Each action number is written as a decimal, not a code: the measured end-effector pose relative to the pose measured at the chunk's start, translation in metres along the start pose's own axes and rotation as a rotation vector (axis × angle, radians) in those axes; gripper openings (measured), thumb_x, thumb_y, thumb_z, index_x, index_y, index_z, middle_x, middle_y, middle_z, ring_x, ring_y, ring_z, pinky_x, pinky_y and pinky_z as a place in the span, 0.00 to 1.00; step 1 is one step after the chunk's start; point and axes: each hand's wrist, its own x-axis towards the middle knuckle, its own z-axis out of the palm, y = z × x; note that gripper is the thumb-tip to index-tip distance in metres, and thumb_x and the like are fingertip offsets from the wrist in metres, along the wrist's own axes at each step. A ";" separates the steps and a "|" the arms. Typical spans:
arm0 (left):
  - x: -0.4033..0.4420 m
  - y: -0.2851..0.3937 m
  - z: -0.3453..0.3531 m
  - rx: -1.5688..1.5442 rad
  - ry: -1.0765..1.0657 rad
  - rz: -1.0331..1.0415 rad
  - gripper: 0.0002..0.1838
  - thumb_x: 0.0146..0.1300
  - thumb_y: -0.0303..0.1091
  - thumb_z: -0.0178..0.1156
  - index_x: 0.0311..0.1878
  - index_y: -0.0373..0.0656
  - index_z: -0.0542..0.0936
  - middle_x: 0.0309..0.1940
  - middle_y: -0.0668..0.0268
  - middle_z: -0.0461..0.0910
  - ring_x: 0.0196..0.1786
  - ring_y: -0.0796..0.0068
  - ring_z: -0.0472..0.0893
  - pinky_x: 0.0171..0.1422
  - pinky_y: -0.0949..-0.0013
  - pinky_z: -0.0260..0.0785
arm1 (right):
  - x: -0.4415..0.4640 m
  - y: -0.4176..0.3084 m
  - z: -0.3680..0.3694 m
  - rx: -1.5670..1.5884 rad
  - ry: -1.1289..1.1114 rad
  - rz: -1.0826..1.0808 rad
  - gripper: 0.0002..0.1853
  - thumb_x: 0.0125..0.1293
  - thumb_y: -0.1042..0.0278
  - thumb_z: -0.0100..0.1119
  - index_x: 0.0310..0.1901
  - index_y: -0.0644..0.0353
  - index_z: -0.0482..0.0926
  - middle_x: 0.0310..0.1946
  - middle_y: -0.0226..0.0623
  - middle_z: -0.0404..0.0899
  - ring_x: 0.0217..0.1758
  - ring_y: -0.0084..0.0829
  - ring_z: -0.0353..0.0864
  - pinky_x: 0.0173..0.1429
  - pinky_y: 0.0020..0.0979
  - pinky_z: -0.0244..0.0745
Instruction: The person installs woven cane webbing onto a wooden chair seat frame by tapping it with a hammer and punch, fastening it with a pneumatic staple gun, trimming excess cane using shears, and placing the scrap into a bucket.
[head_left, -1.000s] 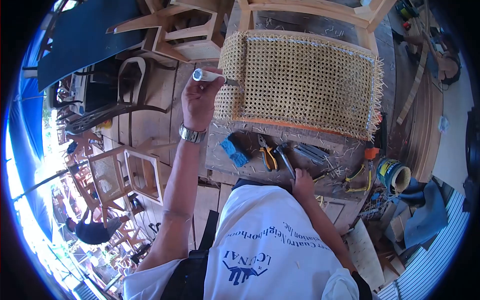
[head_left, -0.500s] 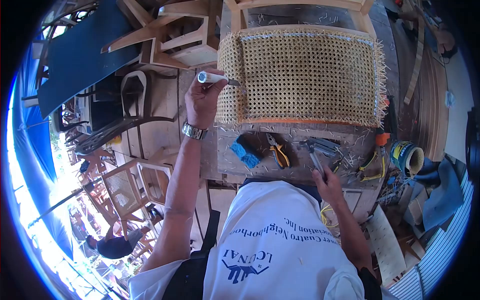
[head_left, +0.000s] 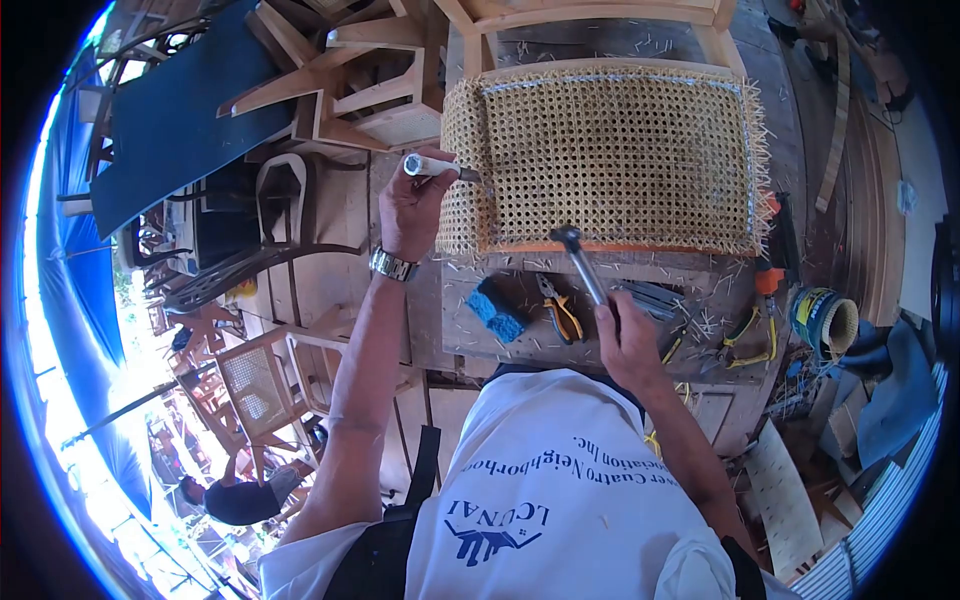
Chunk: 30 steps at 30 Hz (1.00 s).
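My left hand is closed around the white handle of a chisel, whose metal blade points right onto the woven cane webbing. The blade's tip lies near the left part of the weave, by a line running down it. My right hand grips a hammer by its handle. The hammer head is at the webbing's near edge as seen from above; whether it touches cannot be told. Loose cane ends stick out along the right side of the webbing, which lies over a wooden chair frame.
On the workbench lie a blue sponge-like block, yellow-handled pliers and a yellow-handled cutting tool. A can stands at the right. Chair frames crowd the left, and another person is at lower left.
My right hand has moved up and left, bringing the hammer from over the bench tools toward the cane webbing. My left hand keeps the chisel at about the same place on the weave.
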 end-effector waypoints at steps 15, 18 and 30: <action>0.006 0.003 0.004 0.215 -0.136 0.098 0.13 0.66 0.20 0.66 0.51 0.44 0.80 0.41 0.71 0.86 0.43 0.82 0.84 0.50 0.72 0.78 | 0.041 -0.006 0.013 -0.011 -0.006 -0.012 0.16 0.77 0.62 0.57 0.56 0.65 0.79 0.23 0.41 0.76 0.23 0.32 0.75 0.32 0.36 0.71; 0.009 0.003 0.002 0.324 -0.187 0.136 0.13 0.66 0.21 0.67 0.51 0.46 0.79 0.39 0.66 0.86 0.42 0.75 0.86 0.46 0.68 0.79 | 0.043 -0.002 0.014 0.054 0.007 -0.038 0.17 0.78 0.61 0.57 0.58 0.64 0.79 0.23 0.39 0.76 0.23 0.30 0.74 0.32 0.34 0.72; 0.020 0.004 0.016 0.576 -0.348 0.328 0.14 0.67 0.29 0.66 0.54 0.46 0.77 0.39 0.57 0.85 0.41 0.52 0.87 0.42 0.56 0.79 | 0.042 -0.055 -0.023 0.125 -0.060 -0.004 0.16 0.81 0.58 0.51 0.55 0.64 0.76 0.22 0.40 0.72 0.23 0.29 0.74 0.31 0.35 0.71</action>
